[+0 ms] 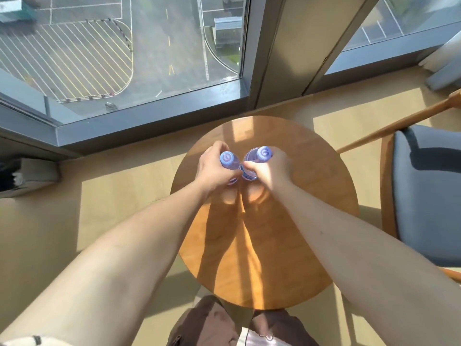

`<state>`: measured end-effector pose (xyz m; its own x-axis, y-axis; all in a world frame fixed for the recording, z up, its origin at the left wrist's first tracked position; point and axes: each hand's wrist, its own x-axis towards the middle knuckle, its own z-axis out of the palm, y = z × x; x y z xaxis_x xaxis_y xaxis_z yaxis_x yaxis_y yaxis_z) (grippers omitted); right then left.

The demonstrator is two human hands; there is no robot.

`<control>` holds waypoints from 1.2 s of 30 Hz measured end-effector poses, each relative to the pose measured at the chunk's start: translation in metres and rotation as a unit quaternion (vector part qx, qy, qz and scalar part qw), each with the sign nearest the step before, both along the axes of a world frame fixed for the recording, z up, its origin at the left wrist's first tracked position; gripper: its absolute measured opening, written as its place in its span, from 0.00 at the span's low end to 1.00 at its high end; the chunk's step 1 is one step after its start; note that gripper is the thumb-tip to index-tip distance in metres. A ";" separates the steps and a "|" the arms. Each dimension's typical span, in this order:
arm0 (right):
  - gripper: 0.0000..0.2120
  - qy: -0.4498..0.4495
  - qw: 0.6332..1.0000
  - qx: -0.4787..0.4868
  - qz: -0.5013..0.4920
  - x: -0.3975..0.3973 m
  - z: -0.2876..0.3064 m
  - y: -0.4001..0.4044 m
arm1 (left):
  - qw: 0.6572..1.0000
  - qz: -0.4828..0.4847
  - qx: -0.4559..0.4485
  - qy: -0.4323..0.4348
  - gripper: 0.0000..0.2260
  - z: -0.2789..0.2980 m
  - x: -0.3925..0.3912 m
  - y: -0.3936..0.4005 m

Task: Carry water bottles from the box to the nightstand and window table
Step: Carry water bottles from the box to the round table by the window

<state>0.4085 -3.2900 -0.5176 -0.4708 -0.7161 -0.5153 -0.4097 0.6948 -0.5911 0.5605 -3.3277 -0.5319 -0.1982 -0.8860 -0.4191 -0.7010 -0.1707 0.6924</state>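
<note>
Two clear water bottles with blue caps stand upright side by side on the round wooden window table (pixel 287 245). My left hand (pixel 214 171) grips the left bottle (pixel 227 158) around its body. The right bottle (pixel 263 153) is held the same way by my right hand (pixel 270 171). The bottles nearly touch each other near the table's far half. My fingers hide most of both bottle bodies. The box and the nightstand are out of view.
A large window (pixel 124 46) with a grey frame runs along the far side. A wooden chair with a blue cushion (pixel 429 196) stands right of the table. A grey object (pixel 27 176) sits on the floor at the left. My legs are at the table's near edge.
</note>
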 end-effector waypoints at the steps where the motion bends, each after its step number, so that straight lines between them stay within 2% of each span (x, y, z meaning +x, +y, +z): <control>1: 0.12 -0.012 1.000 -0.003 -0.003 0.001 -0.001 0.000 | 1.000 -0.009 -0.002 -0.003 0.23 0.000 -0.001 -0.001; 11: 0.20 0.006 0.999 -0.003 0.042 0.012 0.001 0.016 | 0.999 -0.039 0.028 0.002 0.26 0.000 0.012 0.001; 13: 0.26 -0.010 0.999 0.010 0.043 0.012 0.002 0.014 | 0.998 -0.049 0.044 0.000 0.29 0.000 0.013 0.000; 16: 0.45 -0.045 0.997 0.038 0.056 0.010 0.013 0.014 | 0.996 -0.080 0.039 -0.020 0.37 0.006 0.018 -0.001; 18: 0.50 -0.055 0.996 0.040 0.060 0.010 0.024 0.011 | 0.994 -0.099 0.032 -0.034 0.42 0.015 0.024 -0.004; 22: 0.37 -0.031 0.997 0.032 0.062 0.009 0.052 0.007 | 0.983 -0.158 0.026 -0.090 0.41 0.047 0.039 -0.014; 24: 0.35 -0.018 0.996 0.017 0.080 0.011 0.075 0.005 | 0.982 -0.153 0.012 -0.113 0.40 0.069 0.046 -0.018; 28: 0.46 0.047 0.985 -0.022 0.164 0.028 0.138 -0.002 | 0.987 -0.093 -0.045 -0.126 0.39 0.125 0.057 -0.019; 32: 0.46 0.074 0.958 -0.100 0.257 0.049 0.190 0.001 | 0.984 -0.013 -0.106 -0.142 0.37 0.188 0.078 0.000; 36: 0.44 0.112 0.920 -0.127 0.354 0.074 0.222 0.009 | 0.968 0.046 -0.160 -0.187 0.34 0.238 0.103 0.034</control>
<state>0.4820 -3.2807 -0.2959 0.0854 -0.9682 -0.2353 -0.8375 0.0581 -0.5434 0.6637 -3.2937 -0.2941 0.0011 -0.9891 -0.1474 -0.9048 -0.0638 0.4211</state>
